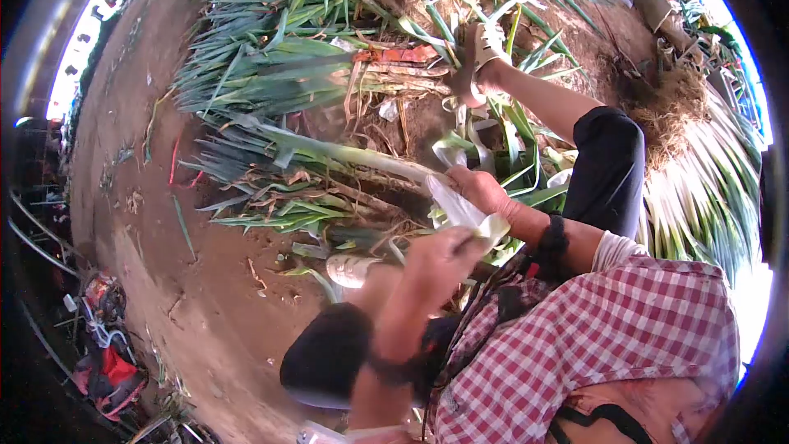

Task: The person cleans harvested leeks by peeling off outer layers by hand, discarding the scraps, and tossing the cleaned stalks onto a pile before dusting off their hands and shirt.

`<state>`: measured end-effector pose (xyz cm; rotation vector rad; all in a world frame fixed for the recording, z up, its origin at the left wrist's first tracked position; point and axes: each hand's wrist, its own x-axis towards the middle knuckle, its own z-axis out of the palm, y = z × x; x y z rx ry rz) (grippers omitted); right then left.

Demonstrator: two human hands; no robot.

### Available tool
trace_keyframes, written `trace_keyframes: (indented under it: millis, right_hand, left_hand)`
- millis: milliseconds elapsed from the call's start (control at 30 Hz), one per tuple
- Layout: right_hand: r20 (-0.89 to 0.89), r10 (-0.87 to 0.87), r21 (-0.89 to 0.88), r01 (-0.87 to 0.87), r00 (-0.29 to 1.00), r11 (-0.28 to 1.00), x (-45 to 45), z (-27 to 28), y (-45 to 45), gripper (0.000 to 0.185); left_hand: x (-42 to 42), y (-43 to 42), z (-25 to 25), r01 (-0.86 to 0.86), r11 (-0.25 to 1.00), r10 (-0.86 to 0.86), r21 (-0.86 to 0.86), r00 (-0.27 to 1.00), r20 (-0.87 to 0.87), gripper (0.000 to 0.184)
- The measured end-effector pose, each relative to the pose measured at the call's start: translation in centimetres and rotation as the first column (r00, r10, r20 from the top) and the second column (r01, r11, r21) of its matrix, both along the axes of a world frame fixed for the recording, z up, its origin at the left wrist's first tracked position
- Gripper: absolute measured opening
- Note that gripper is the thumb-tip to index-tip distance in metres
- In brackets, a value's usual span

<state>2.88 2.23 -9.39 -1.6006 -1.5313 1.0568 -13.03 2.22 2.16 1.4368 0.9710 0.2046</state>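
Nothing that I can read from here. Small dark marks stand on the bright strip [92,29] at the upper left edge, but whether they are letters or only a pattern I can't tell. The orange-red band [399,54] across the long green onions [246,82] yields no legible word. The pale shoe [491,41] bears dark stripes, with no name I can make out, and the red-and-black bundle [111,376] at lower left is too blurred for lettering.

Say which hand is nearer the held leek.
Right: the right hand grips the leek by its pale end; the left hand is apart from it, pinching a pale peel.
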Motion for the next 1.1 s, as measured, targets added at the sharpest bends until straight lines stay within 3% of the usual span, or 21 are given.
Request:
trace_keyframes:
  millis: [33,67,133,200,267,300,333,400,433,500,533,600,667,733,800,933,967,1000,1033,1067,1100]
  right_hand:
    - [0.158,0.016,0.112,-0.034,0.987,0.993,-0.1,0.1,0.1,0.016]
    - [0.156,0.019,0.117,-0.038,0.988,0.992,-0.4,1.3,0.2,0.016]
    - [0.024,0.093,0.058,-0.094,0.995,0.994,-1.2,4.9,-0.2,0.021]
    - [-0.099,0.133,0.108,-0.122,0.986,0.987,-1.9,7.0,-0.8,0.024]
    - [-0.069,0.169,0.159,-0.156,0.983,0.975,-2.8,9.0,-1.5,0.025]
    - [-0.106,0.268,0.162,-0.249,0.958,0.955,-2.8,9.9,-1.6,0.027]
    - [-0.148,0.276,0.227,-0.239,0.95,0.944,-3.5,9.1,-1.8,0.031]
    - [-0.034,0.253,0.0,-0.253,0.967,0.967,-3.7,9.4,-0.7,0.037]
    - [-0.031,0.251,-0.007,-0.251,0.968,0.968,-4.3,9.5,-0.3,0.037]
    - [0.276,0.104,0.146,-0.149,0.955,0.978,-5.9,10.0,1.2,0.046]
    - [0.277,0.108,0.146,-0.153,0.955,0.978,-6.1,10.2,2.1,0.046]
    - [0.592,0.06,0.512,-0.433,0.804,0.742,-6.1,10.5,4.0,0.051]
    - [0.557,0.174,0.551,-0.518,0.812,0.654,-6.6,9.9,4.9,0.051]
    - [0.394,0.391,0.5,-0.551,0.832,0.668,-7.1,10.0,4.8,0.05]
    - [0.312,0.439,0.489,-0.538,0.843,0.687,-6.0,10.6,2.8,0.047]
    - [0.327,0.438,0.171,-0.508,0.837,0.844,0.7,6.4,-4.0,0.055]
    - [-0.033,0.395,0.041,-0.393,0.918,0.919,4.0,3.5,-5.9,0.058]
    - [-0.373,0.251,-0.129,-0.317,0.893,0.94,6.8,0.6,-7.1,0.061]
    - [0.02,0.333,-0.258,-0.316,0.943,0.913,7.6,0.6,-7.0,0.061]
    - [0.395,0.402,-0.382,-0.25,0.826,0.89,8.1,1.4,-7.6,0.062]
    - [0.417,0.428,-0.347,-0.295,0.802,0.89,6.5,4.3,-6.5,0.068]
  left_hand:
    - [-1.7,0.8,0.1,-0.09,0.995,0.091,-0.039,0.995,0.032,0.025]
    - [-3.7,1.8,-0.2,-0.182,0.98,0.187,-0.082,0.981,0.059,0.031]
    - [-8.3,6.1,-0.9,-0.385,0.923,0.382,0.023,0.905,-0.187,0.037]
    - [-10.8,8.9,-0.5,-0.751,0.62,0.741,-0.227,0.656,-0.145,0.045]
    - [-13.2,11.5,-1.5,-0.761,0.424,0.889,-0.491,0.453,0.065,0.044]
    - [-13.6,12.5,-0.5,-0.718,0.496,0.862,-0.489,0.475,0.177,0.043]
    - [-13.0,13.3,-0.3,-0.714,0.399,0.917,-0.576,0.287,0.278,0.034]
    - [-13.1,14.8,-0.2,-0.82,0.362,0.884,-0.443,0.152,0.441,0.027]
    - [-12.8,15.1,0.2,-0.817,0.362,0.887,-0.449,0.152,0.437,0.027]
    - [-12.6,16.2,1.5,-0.842,0.242,0.916,-0.482,0.034,0.401,0.024]
    - [-12.3,16.5,1.8,-0.843,0.239,0.916,-0.483,0.03,0.4,0.024]
    - [-11.8,17.0,2.0,-0.897,0.113,0.919,-0.428,-0.069,0.388,0.022]
    - [-12.4,17.9,2.0,-0.91,0.048,0.923,-0.411,-0.117,0.366,0.02]
    - [-13.4,18.2,2.1,-0.944,-0.102,0.918,-0.314,-0.211,0.336,0.018]
    - [-15.4,18.6,1.4,-0.948,-0.099,0.911,-0.303,-0.209,0.356,0.015]
    - [-19.6,17.7,0.4,-0.933,-0.061,0.892,-0.356,-0.211,0.4,0.018]
    - [-20.1,17.4,1.1,-0.937,-0.135,0.864,-0.323,-0.271,0.425,0.019]
    - [-20.3,17.2,1.7,-0.933,-0.208,0.829,-0.293,-0.327,0.455,0.021]
    - [-21.8,17.1,1.5,-0.935,-0.116,0.832,-0.335,-0.276,0.482,0.02]
    - [-21.4,16.5,1.5,-0.937,-0.114,0.836,-0.331,-0.27,0.478,0.02]
    - [-20.3,15.7,2.1,-0.947,-0.083,0.844,-0.31,-0.233,0.484,0.019]
